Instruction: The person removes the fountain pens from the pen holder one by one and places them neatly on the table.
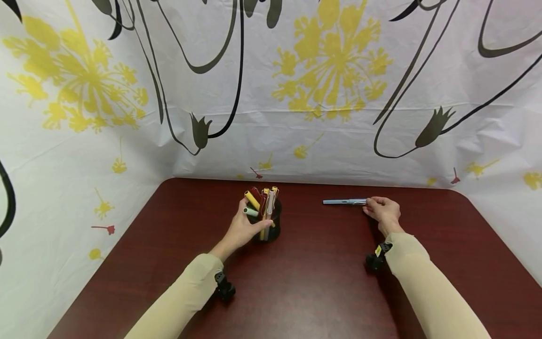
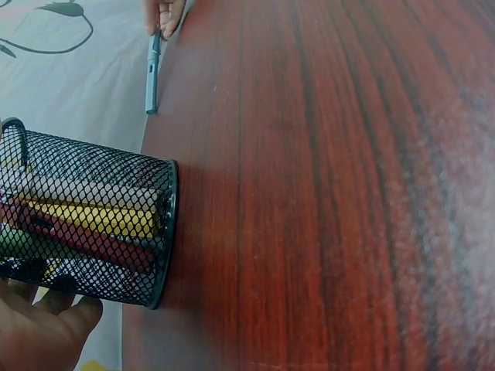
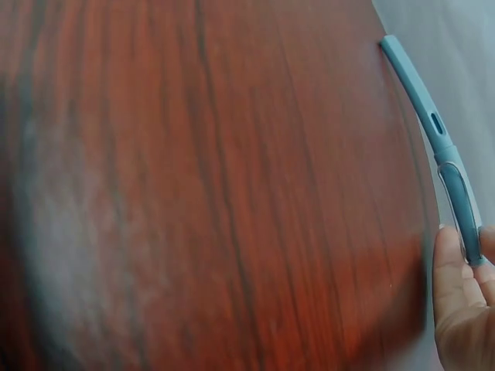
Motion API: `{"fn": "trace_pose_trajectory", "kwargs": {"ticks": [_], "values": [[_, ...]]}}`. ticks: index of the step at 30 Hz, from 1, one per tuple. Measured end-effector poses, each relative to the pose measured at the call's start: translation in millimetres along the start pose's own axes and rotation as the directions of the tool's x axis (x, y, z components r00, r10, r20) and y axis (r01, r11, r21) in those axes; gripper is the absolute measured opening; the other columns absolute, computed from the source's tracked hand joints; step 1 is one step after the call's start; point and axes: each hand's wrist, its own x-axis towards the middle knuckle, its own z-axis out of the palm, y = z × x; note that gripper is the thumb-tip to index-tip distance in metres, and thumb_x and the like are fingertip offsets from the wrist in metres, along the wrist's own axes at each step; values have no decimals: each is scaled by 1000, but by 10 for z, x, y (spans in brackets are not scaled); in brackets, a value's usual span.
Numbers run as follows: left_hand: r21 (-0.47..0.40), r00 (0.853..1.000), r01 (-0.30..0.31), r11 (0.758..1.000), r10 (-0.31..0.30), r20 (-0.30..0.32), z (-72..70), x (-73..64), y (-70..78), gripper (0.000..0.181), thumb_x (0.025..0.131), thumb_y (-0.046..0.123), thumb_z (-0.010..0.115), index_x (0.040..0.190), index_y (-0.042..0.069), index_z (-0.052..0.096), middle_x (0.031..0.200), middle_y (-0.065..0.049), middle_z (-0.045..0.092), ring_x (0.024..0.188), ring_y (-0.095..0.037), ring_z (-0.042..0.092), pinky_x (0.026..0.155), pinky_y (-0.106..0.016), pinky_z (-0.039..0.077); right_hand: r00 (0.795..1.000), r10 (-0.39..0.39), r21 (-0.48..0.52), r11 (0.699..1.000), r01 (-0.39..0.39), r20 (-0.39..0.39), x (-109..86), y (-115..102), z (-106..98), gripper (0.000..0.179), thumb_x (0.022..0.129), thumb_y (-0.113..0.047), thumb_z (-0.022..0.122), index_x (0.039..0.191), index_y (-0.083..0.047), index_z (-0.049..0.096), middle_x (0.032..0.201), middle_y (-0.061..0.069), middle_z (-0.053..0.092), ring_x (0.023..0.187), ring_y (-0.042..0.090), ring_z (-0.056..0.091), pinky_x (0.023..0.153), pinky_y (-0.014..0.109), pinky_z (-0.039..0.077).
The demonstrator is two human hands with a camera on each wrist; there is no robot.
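Observation:
My left hand is curled round the near left side of a black mesh pen cup, its thumb across the front. Several pens, among them yellow, dark red, silver and pale green ones, stand in the cup. Through the mesh wall their lower parts show in the left wrist view. To the right, my right hand pinches a light blue pen by its clip end between thumb and fingers. The pen's other end points left toward the cup, and its clip shows in the right wrist view.
Both hands are near the far edge of a dark red wood-grain table. Behind it hangs a white cloth with yellow flowers and dark stems. A small black camera sits on the left wrist, another on the right.

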Motion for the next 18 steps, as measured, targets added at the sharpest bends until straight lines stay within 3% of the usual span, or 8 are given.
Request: {"fn": "trace_pose_trajectory", "kwargs": {"ticks": [10, 18], "values": [[-12, 1000, 0, 1000, 0, 8, -4, 12, -8, 90, 81, 21, 74, 147, 5, 15, 140, -23, 40, 130, -34, 39, 102, -51, 35, 999, -3, -73, 997, 7, 46, 38, -5, -45, 35, 93, -3, 54, 124, 10, 45, 71, -10, 59, 59, 3, 64, 65, 21, 54], [-10, 1000, -20, 1000, 20, 8, -3, 3, -20, 89, 82, 19, 73, 147, 5, 13, 143, -24, 37, 133, -35, 35, 105, -53, 31, 997, 1, -232, 973, 16, 71, 106, -12, -68, 42, 94, -7, 53, 130, 12, 42, 74, -11, 56, 60, 3, 63, 65, 23, 55]]}}
